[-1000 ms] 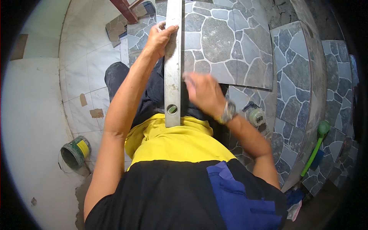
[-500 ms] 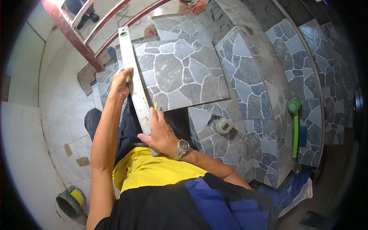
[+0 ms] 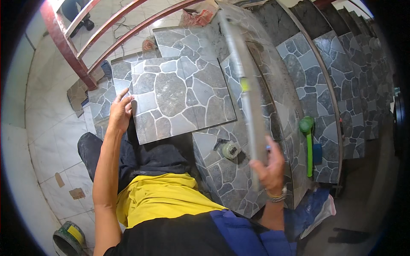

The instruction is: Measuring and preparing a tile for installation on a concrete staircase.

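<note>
A spirit level, long, pale and smeared by motion, stands lengthwise over the right-hand steps. My right hand, wearing a wristwatch, grips its near end. A small bluish tip shows by those fingers; what it belongs to is unclear. In front of me lies a large grey stone-patterned tile, its near edge overhanging a dark gap above my legs. My left hand is at the tile's left edge, fingers bent and partly apart, holding nothing I can see. Whether the fingertips touch the tile cannot be told.
A round pale-green tool sits on the lower tile right of my knees. On a step to the right lies a green mallet beside a blue block. Red railing borders the far left. A bucket stands at lower left.
The spirit level has swung from the tile's left edge to the right, carried by my right hand. My left hand has let go of it and stays by the tile's left side.
</note>
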`<state>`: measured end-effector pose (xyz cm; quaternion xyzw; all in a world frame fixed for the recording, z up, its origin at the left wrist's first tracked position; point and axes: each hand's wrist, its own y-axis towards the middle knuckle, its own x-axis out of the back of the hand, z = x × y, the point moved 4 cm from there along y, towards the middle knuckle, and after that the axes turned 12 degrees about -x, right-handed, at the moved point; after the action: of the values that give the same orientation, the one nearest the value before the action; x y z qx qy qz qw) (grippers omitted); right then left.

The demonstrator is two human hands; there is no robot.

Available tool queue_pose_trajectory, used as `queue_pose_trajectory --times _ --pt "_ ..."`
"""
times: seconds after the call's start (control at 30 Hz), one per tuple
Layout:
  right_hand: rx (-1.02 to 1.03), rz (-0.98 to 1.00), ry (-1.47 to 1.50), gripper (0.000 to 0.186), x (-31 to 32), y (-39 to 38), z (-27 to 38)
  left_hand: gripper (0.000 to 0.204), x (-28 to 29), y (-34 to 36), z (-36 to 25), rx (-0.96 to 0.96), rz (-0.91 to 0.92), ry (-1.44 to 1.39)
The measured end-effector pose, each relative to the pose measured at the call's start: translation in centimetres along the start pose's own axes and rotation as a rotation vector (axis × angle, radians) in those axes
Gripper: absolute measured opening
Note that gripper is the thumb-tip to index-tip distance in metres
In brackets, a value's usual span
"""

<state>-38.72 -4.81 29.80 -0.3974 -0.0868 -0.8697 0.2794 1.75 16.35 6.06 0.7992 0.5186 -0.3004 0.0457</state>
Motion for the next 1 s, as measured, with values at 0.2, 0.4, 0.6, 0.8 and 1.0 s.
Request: queue_pose_trajectory --times 0.2,0.4,0.6,0.8,1.0 --pt "0.015 -0.217 -0.356 0.072 10.2 5.7 -4.4 0.064 0.8 -0.6 -0.2 -0.049 0.047 0.355" --pt "-0.014 -0.264 -0.510 0.067 14.6 8.6 -7.3 0.071 0.7 -0.9 -0.5 -0.031 0.093 0.316" --pt "-0.172 -0.256 -0.619 0.052 12.3 8.9 -7.1 0.076 -0.4 -1.0 -0.2 0.003 0.088 0.488" --pt "0.076 -0.055 -0.338 0.043 -0.5 6.0 -2.6 0.079 0.8 0.0 0.5 0.024 0.136 0.500" --pt "-0.077 0.197 -0.457 0.086 -9.9 4.9 -10.6 0.073 0.0 -0.7 -0.7 -0.112 0.130 0.672"
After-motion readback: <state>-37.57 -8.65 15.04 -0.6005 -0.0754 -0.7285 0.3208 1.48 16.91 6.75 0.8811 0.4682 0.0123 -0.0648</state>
